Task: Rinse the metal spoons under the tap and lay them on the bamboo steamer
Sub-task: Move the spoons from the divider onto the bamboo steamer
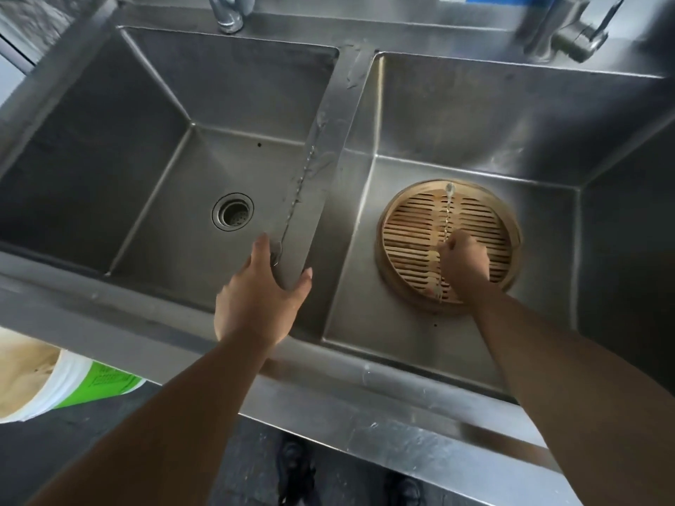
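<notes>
A round bamboo steamer (409,220) sits on the floor of the right sink basin (475,115). A thin metal spoon (447,210) with a twisted handle lies across the steamer's slats, and my right hand (464,262) grips its middle in a fist. A second twisted-handle spoon (297,193) lies along the wet divider (328,169) between the two basins. My left hand (261,297) is spread over the divider's near end, fingertips touching that spoon's near end, thumb on the right side of the divider.
The left basin (109,140) holds only its drain strainer (232,212). One tap (228,12) stands behind the left basin, another (573,38) behind the right; no water stream shows. A white and green bucket (73,381) stands on the floor at lower left.
</notes>
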Action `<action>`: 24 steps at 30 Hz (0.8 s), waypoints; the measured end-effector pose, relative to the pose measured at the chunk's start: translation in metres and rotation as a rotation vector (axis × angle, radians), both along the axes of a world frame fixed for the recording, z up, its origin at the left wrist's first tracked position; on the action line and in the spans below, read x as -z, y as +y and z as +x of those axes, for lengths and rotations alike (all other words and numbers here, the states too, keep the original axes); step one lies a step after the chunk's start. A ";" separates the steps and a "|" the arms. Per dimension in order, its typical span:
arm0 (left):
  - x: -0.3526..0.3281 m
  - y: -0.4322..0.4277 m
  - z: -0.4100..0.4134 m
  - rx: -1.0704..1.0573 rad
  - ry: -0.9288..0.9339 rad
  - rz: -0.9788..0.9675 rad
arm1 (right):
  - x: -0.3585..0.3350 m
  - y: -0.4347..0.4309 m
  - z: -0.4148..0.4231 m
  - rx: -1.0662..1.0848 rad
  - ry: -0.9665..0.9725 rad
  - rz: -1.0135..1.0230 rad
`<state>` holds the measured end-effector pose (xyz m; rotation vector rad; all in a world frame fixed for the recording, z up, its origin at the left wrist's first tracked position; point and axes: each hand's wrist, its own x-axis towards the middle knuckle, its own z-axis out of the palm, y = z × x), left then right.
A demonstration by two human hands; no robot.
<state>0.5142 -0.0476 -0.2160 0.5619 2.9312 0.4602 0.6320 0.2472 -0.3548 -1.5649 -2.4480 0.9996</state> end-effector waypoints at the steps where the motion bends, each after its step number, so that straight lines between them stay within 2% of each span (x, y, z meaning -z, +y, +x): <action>1: -0.001 0.000 0.000 0.006 -0.001 0.007 | 0.005 0.004 0.003 -0.002 -0.009 -0.004; 12: -0.003 0.000 0.002 0.028 0.004 0.003 | 0.040 0.028 0.017 -0.053 -0.112 0.045; 24: -0.008 0.003 0.002 0.020 -0.014 0.014 | 0.055 0.038 0.008 -0.072 -0.069 0.045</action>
